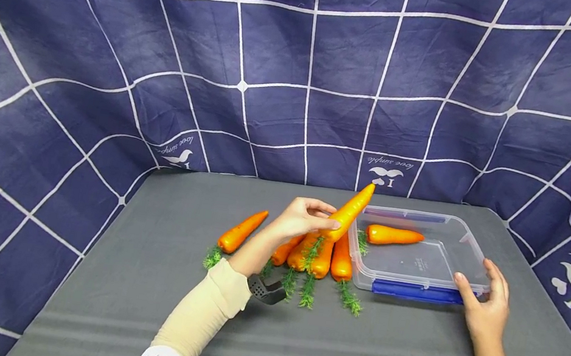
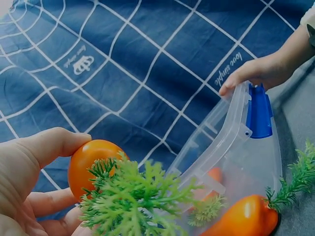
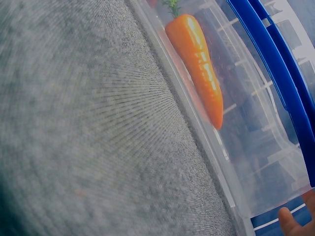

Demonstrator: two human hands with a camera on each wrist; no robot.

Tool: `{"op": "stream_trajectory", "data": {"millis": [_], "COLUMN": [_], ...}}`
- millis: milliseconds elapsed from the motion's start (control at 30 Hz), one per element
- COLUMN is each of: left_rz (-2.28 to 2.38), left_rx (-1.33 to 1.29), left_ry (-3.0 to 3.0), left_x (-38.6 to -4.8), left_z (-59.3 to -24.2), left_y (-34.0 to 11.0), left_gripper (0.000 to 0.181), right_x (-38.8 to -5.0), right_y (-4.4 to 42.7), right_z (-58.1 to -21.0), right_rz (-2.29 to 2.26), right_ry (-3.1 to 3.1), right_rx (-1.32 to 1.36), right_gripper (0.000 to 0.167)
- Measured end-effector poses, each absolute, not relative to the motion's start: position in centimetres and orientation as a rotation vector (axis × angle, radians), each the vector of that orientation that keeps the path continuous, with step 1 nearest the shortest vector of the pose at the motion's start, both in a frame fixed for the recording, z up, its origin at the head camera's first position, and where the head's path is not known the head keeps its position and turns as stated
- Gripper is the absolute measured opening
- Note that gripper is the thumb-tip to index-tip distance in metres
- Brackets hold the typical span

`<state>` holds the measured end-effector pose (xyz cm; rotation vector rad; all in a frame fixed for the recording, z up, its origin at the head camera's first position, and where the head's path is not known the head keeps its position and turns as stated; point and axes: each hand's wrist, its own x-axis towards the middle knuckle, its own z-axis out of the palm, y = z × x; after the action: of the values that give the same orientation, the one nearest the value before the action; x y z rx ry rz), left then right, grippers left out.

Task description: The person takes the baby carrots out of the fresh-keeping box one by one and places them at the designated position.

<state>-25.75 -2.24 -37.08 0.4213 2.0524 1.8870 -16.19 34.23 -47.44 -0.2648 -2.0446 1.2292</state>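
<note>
My left hand pinches an orange carrot between thumb and fingers. The carrot is held tilted in the air by the left rim of a clear plastic box, its tip up and its green top hanging down. Inside the box a second carrot lies on its side, also visible through the plastic in the right wrist view. My right hand holds the box's near right corner, thumb and fingers spread about the rim. The left wrist view shows the held carrot's round end with leafy greens before it.
Several carrots with green tops lie in a group against the box's left side. Another carrot lies apart, farther left. A blue latch runs along the box's front. Blue grid cloth hangs behind the grey table.
</note>
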Motion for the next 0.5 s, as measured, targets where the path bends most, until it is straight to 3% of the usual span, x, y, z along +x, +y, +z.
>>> {"op": "stream_trajectory", "data": {"millis": [500], "left_rz": [1.850], "left_rx": [0.385], "left_ry": [2.179], "left_x": [-24.0], "left_z": [-37.4], "left_y": [-6.8], "left_gripper": [0.039], "right_x": [-16.0], "right_y": [34.1], "right_z": [-47.3], "right_rz": [1.240], "right_ry": [-2.053], "right_rx": [-0.272], "right_gripper": [0.060]}}
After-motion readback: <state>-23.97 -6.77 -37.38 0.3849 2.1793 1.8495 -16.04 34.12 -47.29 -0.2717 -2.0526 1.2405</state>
